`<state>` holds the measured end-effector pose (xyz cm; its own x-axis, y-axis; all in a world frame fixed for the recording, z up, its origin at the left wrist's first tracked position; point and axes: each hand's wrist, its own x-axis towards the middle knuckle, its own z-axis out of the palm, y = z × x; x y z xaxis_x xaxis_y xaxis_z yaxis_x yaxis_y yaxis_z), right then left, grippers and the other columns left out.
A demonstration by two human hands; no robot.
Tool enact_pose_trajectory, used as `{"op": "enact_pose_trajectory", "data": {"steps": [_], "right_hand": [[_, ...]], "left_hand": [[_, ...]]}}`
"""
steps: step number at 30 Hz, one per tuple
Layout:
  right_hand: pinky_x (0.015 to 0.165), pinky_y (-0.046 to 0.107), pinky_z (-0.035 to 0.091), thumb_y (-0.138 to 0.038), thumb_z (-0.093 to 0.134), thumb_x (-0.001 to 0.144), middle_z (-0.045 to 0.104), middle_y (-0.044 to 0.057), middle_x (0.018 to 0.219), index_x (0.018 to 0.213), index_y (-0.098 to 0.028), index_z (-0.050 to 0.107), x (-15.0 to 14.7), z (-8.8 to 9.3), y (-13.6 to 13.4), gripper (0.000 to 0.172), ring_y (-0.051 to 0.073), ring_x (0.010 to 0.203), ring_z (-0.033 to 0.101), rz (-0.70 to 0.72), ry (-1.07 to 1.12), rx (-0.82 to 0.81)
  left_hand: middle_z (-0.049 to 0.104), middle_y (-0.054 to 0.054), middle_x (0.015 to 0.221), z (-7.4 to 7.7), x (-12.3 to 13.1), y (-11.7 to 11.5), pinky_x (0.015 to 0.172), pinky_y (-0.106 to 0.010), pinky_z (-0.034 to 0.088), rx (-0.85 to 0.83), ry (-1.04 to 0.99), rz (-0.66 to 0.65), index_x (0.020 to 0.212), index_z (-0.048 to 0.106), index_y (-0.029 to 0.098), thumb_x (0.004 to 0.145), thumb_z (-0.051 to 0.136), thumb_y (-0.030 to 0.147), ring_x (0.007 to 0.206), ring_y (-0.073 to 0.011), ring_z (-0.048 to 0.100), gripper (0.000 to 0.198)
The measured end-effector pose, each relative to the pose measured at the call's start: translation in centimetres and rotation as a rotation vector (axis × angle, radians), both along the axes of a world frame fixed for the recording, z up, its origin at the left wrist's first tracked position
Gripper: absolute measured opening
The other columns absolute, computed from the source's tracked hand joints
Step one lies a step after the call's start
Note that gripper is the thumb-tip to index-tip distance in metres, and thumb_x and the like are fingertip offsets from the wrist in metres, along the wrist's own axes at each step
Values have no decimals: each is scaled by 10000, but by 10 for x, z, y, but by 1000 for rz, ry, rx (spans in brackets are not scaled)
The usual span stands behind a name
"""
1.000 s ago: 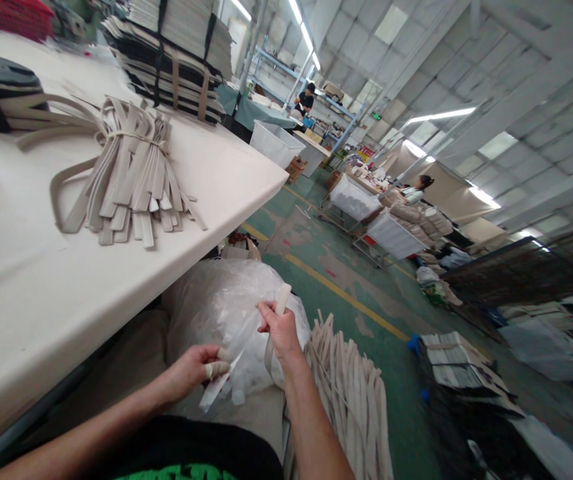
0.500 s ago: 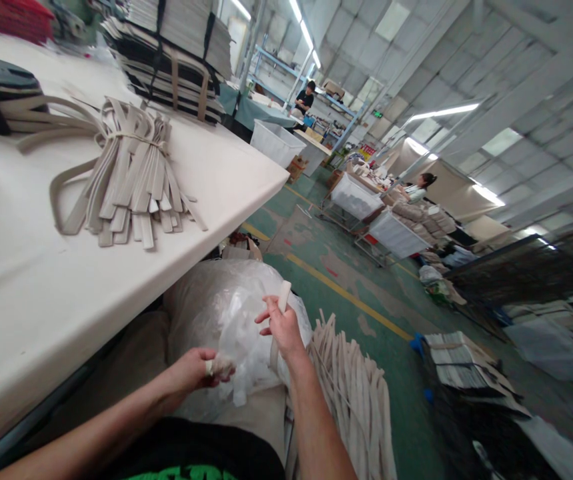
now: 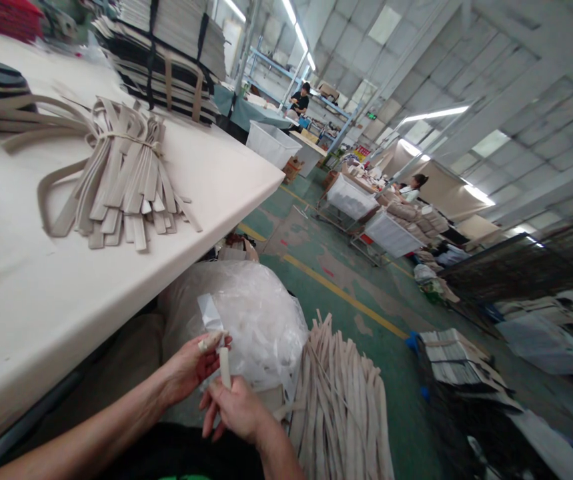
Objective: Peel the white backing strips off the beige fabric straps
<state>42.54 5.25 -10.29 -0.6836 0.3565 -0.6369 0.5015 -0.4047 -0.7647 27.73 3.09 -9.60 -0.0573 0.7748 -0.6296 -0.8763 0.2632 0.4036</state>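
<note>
My right hand (image 3: 233,403) is closed on a beige strap (image 3: 225,368), whose pale end sticks up between thumb and fingers. Just left of it, my left hand (image 3: 199,360), with a wrapped thumb or finger, pinches a thin translucent plastic strip (image 3: 209,313). The strap end is close to the left fingertips; whether they touch is unclear. Behind both hands bulges a clear plastic bag (image 3: 261,313). To the right hangs a thick bundle of loose beige straps (image 3: 341,400).
On the white table (image 3: 41,300) at left lies a tied bunch of straps (image 3: 121,180). Behind it rises a strapped stack of flat pieces (image 3: 166,60). White bins (image 3: 393,232) stand across the green floor, with two people farther off. Another bundled stack (image 3: 451,357) is at right.
My right hand has come down and left with the strap, close to my left hand. The left hand has shifted slightly, and the plastic strip now points up from its fingers.
</note>
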Motion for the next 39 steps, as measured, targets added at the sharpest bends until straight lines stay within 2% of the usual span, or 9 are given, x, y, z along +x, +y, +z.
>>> {"op": "enact_pose_trajectory", "data": {"steps": [6, 10, 12, 16, 20, 26, 32, 37, 39], "right_hand": [[427, 232, 457, -739, 511, 806, 563, 9, 501, 842, -125, 576, -5, -3, 8, 619, 135, 418, 552, 8, 21, -19], [416, 243, 457, -837, 515, 724, 535, -5, 498, 805, -138, 549, -10, 3, 9, 705, 130, 406, 525, -9, 51, -59], [430, 247, 457, -811, 532, 746, 567, 1, 541, 865, -129, 563, -7, 12, 11, 692, 121, 401, 513, -10, 97, -30], [508, 231, 471, -626, 624, 826, 692, 63, 811, 1157, -129, 564, 14, 42, 20, 600, 108, 484, 580, -54, 188, 175], [453, 200, 412, -573, 577, 883, 670, 29, 711, 1291, -139, 510, 31, 69, 23, 599, 97, 439, 537, -261, 141, 408], [442, 200, 427, -546, 552, 920, 644, 12, 711, 1399, -177, 452, 21, 89, 22, 613, 96, 451, 527, -347, 180, 554], [446, 187, 449, -524, 533, 942, 657, 16, 718, 1441, -179, 407, 36, 106, 16, 620, 84, 437, 532, -341, 255, 624], [455, 162, 460, -461, 523, 970, 657, 2, 725, 1417, -216, 448, 31, 116, 13, 516, 74, 461, 544, -402, 300, 770], [518, 173, 504, -422, 546, 967, 673, 1, 735, 1430, -227, 430, 32, 117, 13, 515, 86, 512, 590, -415, 317, 837]], "left_hand": [[696, -65, 751, -3, 2, -8, 599, -195, 517, 141, 60, -100, 819, 739, 111, 584, 923, 415, 644, -136, 633, 426], [617, -29, 552, -5, 11, -11, 348, -195, 323, 198, 230, -250, 765, 715, 114, 600, 850, 590, 384, -98, 467, 522], [557, -6, 480, -2, 10, -10, 317, -186, 227, 214, 305, -291, 742, 708, 107, 641, 809, 619, 332, -65, 361, 531], [657, -46, 670, 11, -13, -1, 517, -181, 475, 170, 258, -32, 763, 739, 106, 537, 912, 528, 560, -103, 556, 509], [702, -54, 835, 28, -21, 4, 695, -203, 545, 82, 159, 138, 844, 766, 136, 385, 993, 411, 735, -134, 630, 581], [609, -28, 602, 47, 22, 0, 578, -249, 508, 352, 89, -145, 705, 715, 129, 678, 844, 495, 547, -132, 555, 389], [710, -84, 873, 77, -2, 9, 750, -230, 513, 309, 261, 18, 846, 770, 117, 587, 915, 431, 811, -167, 619, 432], [622, -36, 607, 100, 18, 2, 616, -257, 478, 535, 255, -231, 711, 735, 122, 750, 782, 477, 590, -148, 556, 360], [622, -30, 595, 107, 20, 3, 604, -257, 463, 545, 276, -241, 699, 731, 129, 761, 771, 478, 568, -142, 541, 356]]}}
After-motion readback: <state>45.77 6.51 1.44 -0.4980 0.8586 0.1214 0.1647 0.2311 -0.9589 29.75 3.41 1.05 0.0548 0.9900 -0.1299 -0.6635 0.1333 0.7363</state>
